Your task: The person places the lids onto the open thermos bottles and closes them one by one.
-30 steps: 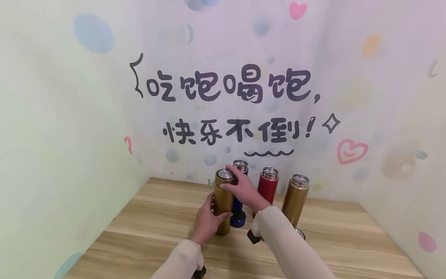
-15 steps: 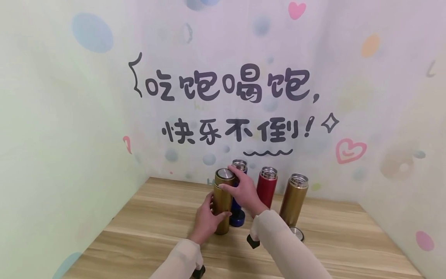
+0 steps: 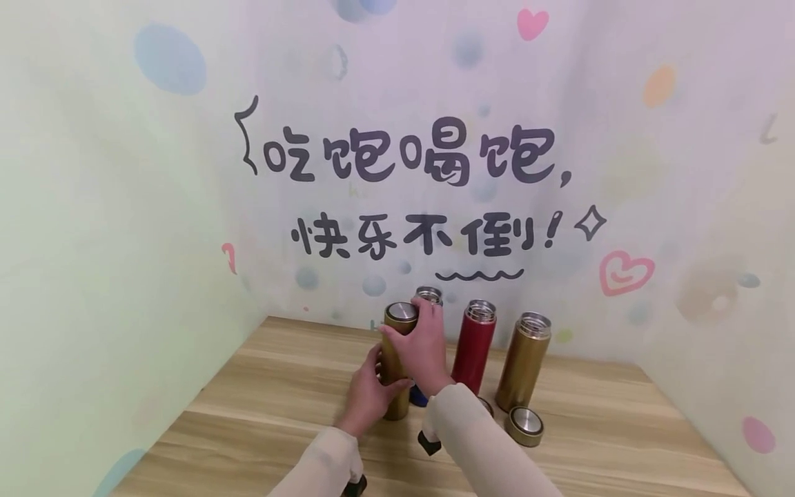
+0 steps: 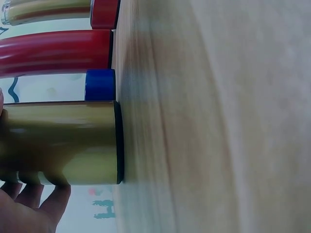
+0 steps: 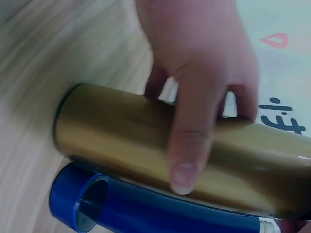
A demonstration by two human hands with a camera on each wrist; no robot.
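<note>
A gold thermos flask [image 3: 394, 366] stands upright on the wooden table, its cap [image 3: 401, 313] with a silver disc on top. My left hand [image 3: 369, 395] grips the flask's lower body, thumb in front and fingers behind. At the top, my right hand [image 3: 425, 345] holds the cap, with its thumb across the near side and fingers round the far right. Just behind is an uncapped blue flask [image 5: 170, 209], mostly hidden in the head view by the right hand. Its blue cap [image 4: 100, 85] sits on the table beside the gold flask.
To the right stand an uncapped red flask [image 3: 475, 348] and a second uncapped gold flask [image 3: 524, 362]. A gold cap [image 3: 524, 426] lies before the latter. Partly behind the right sleeve is a red cap [image 4: 104, 13]. A printed backdrop [image 3: 397, 83] encloses the table [image 3: 261, 407].
My right hand has turned on the cap, its thumb shifting left and its wrist moving left and lower. More of the red flask and front gold cap shows. The left hand keeps its hold.
</note>
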